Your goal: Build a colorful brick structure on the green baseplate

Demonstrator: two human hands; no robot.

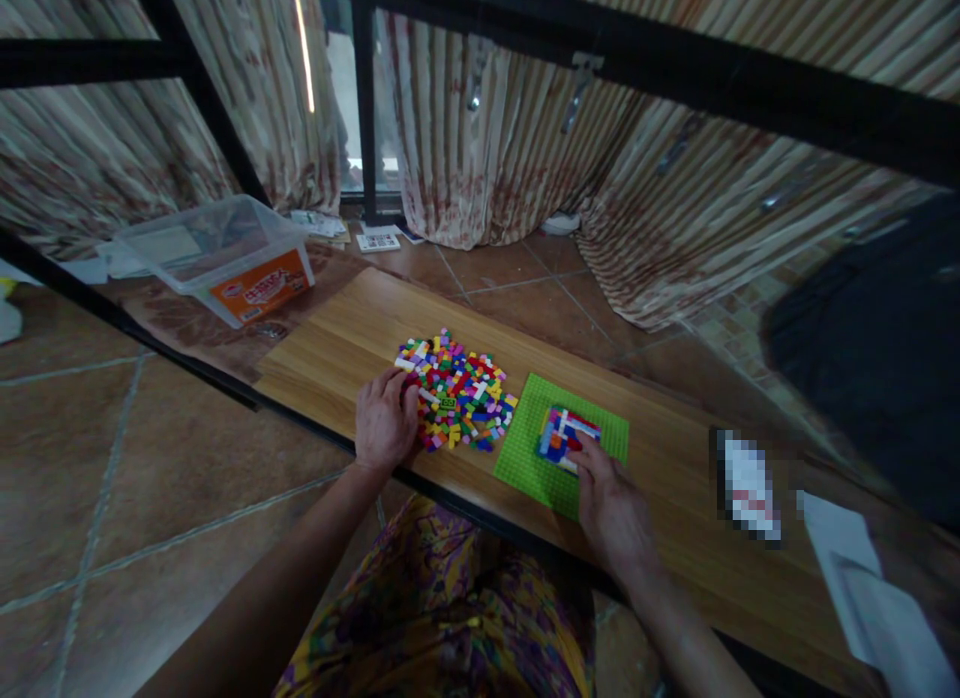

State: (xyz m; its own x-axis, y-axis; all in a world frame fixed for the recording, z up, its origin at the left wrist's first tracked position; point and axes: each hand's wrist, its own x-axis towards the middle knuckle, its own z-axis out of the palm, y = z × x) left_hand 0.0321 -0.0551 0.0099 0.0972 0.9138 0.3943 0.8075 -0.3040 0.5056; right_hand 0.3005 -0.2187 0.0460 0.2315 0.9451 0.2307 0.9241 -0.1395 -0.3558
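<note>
A heap of small multicoloured toy bricks lies loose on the wooden tabletop. At its left edge rests my left hand, fingers bent down among the bricks; what its fingertips hold, if anything, is hidden. To the right of the heap is a green studded baseplate. On it sits a low, patterned block of joined bricks in blue, red, white and orange. My right hand reaches over the plate's right side. Its thumb and fingers pinch a small red brick against the top of that block.
A clear plastic tub with an orange label stands beyond the table's left end. At the right are a blurred white and red item and white sheets. A dark metal frame and striped curtains stand behind.
</note>
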